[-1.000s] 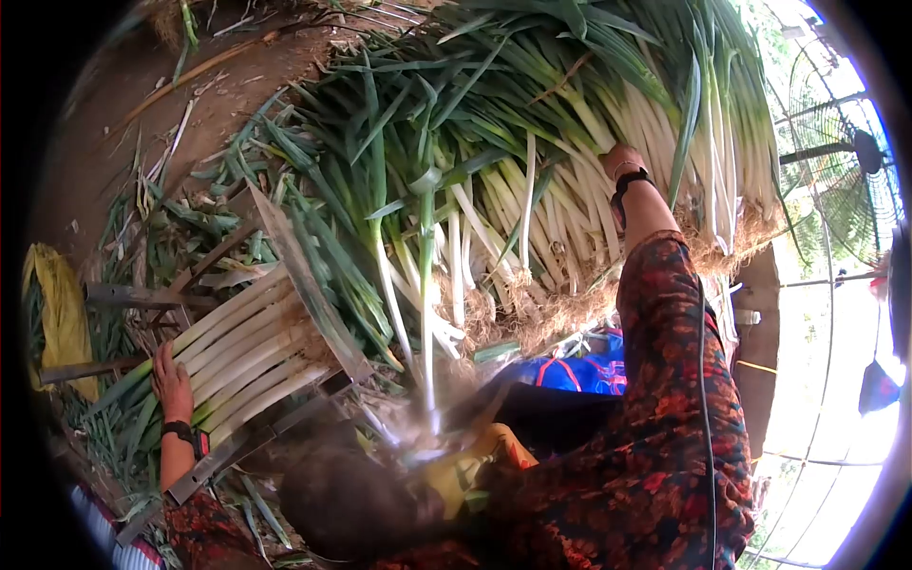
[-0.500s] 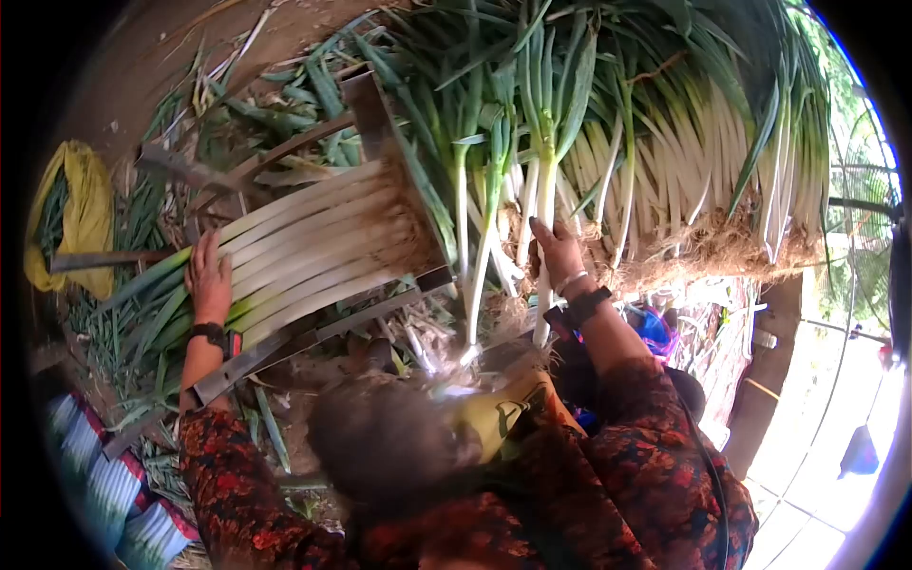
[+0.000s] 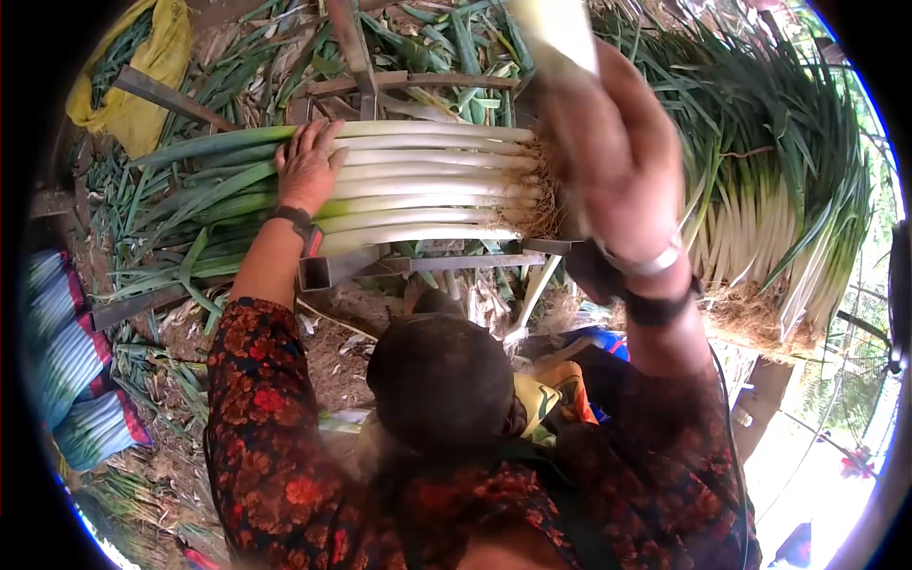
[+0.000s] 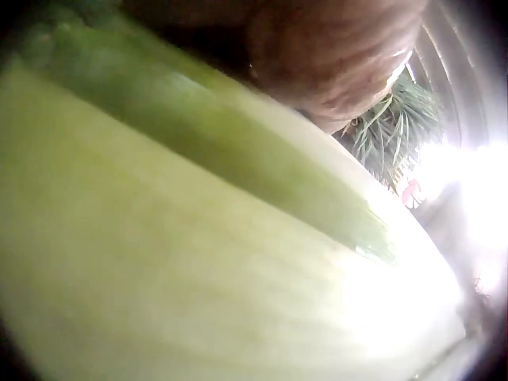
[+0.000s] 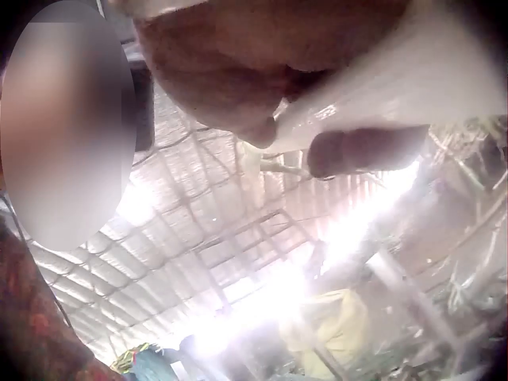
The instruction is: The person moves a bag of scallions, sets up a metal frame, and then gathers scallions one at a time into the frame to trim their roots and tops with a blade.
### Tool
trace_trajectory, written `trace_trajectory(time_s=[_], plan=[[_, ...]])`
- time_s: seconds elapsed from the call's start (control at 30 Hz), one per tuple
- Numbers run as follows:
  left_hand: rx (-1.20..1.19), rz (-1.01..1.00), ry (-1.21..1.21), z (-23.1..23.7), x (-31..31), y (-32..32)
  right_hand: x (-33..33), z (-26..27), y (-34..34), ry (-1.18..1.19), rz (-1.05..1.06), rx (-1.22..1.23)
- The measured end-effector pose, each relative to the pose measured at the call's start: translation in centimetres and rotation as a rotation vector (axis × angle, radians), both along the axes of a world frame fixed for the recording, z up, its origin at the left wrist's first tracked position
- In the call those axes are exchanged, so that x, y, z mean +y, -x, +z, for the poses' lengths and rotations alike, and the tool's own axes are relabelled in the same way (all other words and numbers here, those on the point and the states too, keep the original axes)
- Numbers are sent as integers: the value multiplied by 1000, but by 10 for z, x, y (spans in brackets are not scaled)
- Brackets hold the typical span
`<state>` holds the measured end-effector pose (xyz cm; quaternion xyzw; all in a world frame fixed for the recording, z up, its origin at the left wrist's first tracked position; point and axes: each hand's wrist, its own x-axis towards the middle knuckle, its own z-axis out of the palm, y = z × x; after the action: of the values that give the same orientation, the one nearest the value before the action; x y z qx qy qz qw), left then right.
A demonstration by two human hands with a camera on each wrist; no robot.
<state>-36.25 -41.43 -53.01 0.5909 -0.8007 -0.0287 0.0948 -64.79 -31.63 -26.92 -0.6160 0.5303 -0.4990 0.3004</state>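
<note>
The person's left hand [image 3: 309, 176] is resting relaxed, spread fingers [image 3: 310, 138] on a row of white-and-green leeks [image 3: 427, 187], their brown fibrous roots [image 3: 541, 193] lying right of those fingers. The blurred right hand [image 3: 627, 157] is grasping a white leek stalk [image 3: 560, 33] in curled fingers [image 5: 357, 151]; a heap of green-topped leeks [image 3: 760, 209] is lying to their right.
</note>
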Motion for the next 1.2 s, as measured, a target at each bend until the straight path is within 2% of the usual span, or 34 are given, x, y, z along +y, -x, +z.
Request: trace_trajectory(time_s=[0.03,0.07,0.1,0.13,0.17,0.2,0.23,0.3,0.4,0.47,0.53,0.67,0.73,0.77,0.8,0.83,0.87,0.9,0.93,0.97,1.0,1.03,1.07,1.1,1.17,1.2], plan=[[17,-5,3,1,2,-1,-16,1,-21,82,64,54],[35,-12,8,2,2,0,-36,-8,-42,265,86,171],[15,-1,9,2,1,1,-51,-13,-62,463,-42,312],[-5,11,9,2,2,2,-60,-16,-76,255,-13,401],[-26,24,11,1,2,1,-80,-41,-94,296,-25,421],[-9,19,24,-2,0,1,-91,-58,-105,219,-26,539],[5,12,38,-6,-1,-1,-107,-89,-112,272,-23,539],[36,-13,64,-7,-2,-2,-120,-130,-115,158,12,631],[74,-44,62,-2,1,-2,-134,-177,-90,18,106,942],[40,-15,62,3,5,3,-142,-229,-53,-112,91,1062],[50,-27,83,-2,2,-1,-130,-224,-22,-494,75,1022],[130,-9,90,2,4,-1,-126,-231,-29,-621,16,953],[72,-60,153,7,5,1,-135,-238,-25,-698,111,900],[43,-103,207,4,3,-1,-146,-263,-21,-655,158,846],[35,-130,213,4,1,-2,-142,-235,-19,-655,197,933],[26,-118,146,-2,-1,-5,-170,-274,-24,-687,222,1023],[-6,-129,144,-6,-5,-8,-154,-211,-17,-636,254,1028],[-22,-117,129,-9,-7,-10,-146,-149,-16,-645,231,1179],[-14,-133,147,-6,-7,-8,-153,-120,-11,-599,318,1195],[-63,-78,113,2,-3,-3,-153,-98,-1,-511,307,1039],[-48,-113,124,-4,-7,-8,-152,-80,18,-321,297,948],[-64,-98,98,-4,-7,-8,-136,-41,37,-277,210,870],[-81,-82,73,-2,-6,-8,-131,-29,62,-224,157,807],[-76,-101,92,-6,-7,-12,-137,-33,89,-162,63,878],[-69,-125,124,-14,-10,-17,-100,-26,158,-151,-107,872],[-66,-133,138,-15,-9,-16,-88,-41,196,-209,-227,796]])
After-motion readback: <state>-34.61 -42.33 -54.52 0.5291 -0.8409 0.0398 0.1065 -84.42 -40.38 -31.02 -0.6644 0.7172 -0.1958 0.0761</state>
